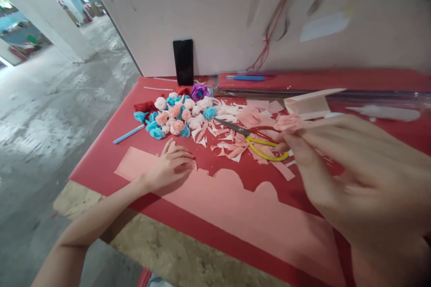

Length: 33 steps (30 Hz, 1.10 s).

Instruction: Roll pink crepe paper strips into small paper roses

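My left hand (171,166) lies over a long pink paper strip (215,197) with a scalloped upper edge; its fingers are loosely stretched and hold nothing. Large in the right foreground, my right hand (350,166) has thumb and fingertips pinched together at a ruffled pink paper flower (288,122). Scissors (237,128) with red and yellow handles lie on paper scraps (232,145), blades pointing left. The handles come close to my right fingertips in the picture; whether they touch cannot be told. Between the hands and the wall is a heap of paper flowers (175,114).
A dark phone (183,63) leans upright against the white panel (215,13). On the red tabletop (101,157) lies a light blue pen (128,134). A blue pen (245,78) rests at the back, and a white glue bottle (387,112) lies behind my right hand.
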{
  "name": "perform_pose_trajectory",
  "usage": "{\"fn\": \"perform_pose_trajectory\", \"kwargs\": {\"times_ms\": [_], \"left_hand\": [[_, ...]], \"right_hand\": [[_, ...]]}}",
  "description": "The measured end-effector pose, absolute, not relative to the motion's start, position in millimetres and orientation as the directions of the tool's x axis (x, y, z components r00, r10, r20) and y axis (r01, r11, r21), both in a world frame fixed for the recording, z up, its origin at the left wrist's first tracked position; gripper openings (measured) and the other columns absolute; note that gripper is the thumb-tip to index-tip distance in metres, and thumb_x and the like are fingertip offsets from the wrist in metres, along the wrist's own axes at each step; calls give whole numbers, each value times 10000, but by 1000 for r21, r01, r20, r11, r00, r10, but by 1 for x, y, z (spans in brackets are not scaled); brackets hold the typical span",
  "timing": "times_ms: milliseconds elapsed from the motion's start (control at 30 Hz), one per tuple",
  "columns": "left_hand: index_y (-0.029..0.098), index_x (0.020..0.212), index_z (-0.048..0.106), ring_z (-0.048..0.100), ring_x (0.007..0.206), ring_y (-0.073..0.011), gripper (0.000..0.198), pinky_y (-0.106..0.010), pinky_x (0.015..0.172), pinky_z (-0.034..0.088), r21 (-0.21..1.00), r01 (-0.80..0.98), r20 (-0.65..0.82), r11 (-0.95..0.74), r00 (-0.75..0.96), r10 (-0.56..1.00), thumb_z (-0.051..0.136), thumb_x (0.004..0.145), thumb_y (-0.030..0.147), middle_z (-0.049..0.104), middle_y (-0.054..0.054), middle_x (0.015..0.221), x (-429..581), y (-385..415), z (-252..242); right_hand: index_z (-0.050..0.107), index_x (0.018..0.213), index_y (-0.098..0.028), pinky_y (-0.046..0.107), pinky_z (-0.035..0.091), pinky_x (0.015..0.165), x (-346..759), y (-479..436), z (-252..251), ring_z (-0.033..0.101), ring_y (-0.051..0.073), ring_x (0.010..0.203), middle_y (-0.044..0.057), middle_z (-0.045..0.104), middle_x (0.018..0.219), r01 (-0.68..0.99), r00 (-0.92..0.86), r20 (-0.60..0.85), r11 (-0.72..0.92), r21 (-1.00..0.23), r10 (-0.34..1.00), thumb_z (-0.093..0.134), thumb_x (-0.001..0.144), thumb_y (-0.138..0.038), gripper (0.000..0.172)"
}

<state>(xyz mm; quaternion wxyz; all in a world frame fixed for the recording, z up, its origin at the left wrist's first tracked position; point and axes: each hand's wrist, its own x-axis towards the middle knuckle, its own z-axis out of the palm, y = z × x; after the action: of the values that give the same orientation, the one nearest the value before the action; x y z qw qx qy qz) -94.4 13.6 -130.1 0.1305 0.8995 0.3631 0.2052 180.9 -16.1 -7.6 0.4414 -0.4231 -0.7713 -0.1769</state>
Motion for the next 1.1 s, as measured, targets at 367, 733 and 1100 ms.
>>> {"fn": "perform_pose_trajectory", "kwargs": {"times_ms": [367, 733, 1100], "left_hand": [[235, 919, 677, 585, 988, -194, 142, -510, 1156, 158, 384, 623, 268, -681, 630, 729, 550, 880, 284, 714, -29, 918, -94, 12, -128], [204, 957, 639, 592, 1011, -187, 146, -469, 1120, 251, 432, 612, 220, -662, 641, 735, 532, 895, 282, 709, -45, 975, -94, 15, -127], [218, 1027, 660, 535, 909, -188, 217, -523, 1107, 257, 349, 660, 253, -666, 618, 745, 560, 835, 229, 617, -46, 902, -88, 8, -122]], "right_hand": [[471, 735, -226, 317, 498, 610, 179, -22, -7, 559, 141, 616, 1, 610, 631, 820, -185, 792, 535, -202, 582, 583, 859, -82, 220], [470, 737, -228, 332, 495, 632, 178, -22, -6, 570, 151, 644, 8, 610, 643, 832, -173, 772, 510, -217, 611, 562, 871, -87, 215], [489, 709, -220, 316, 466, 519, 182, -16, -7, 593, 174, 584, 15, 614, 594, 807, -258, 806, 578, -123, 532, 596, 818, -49, 229]]}}
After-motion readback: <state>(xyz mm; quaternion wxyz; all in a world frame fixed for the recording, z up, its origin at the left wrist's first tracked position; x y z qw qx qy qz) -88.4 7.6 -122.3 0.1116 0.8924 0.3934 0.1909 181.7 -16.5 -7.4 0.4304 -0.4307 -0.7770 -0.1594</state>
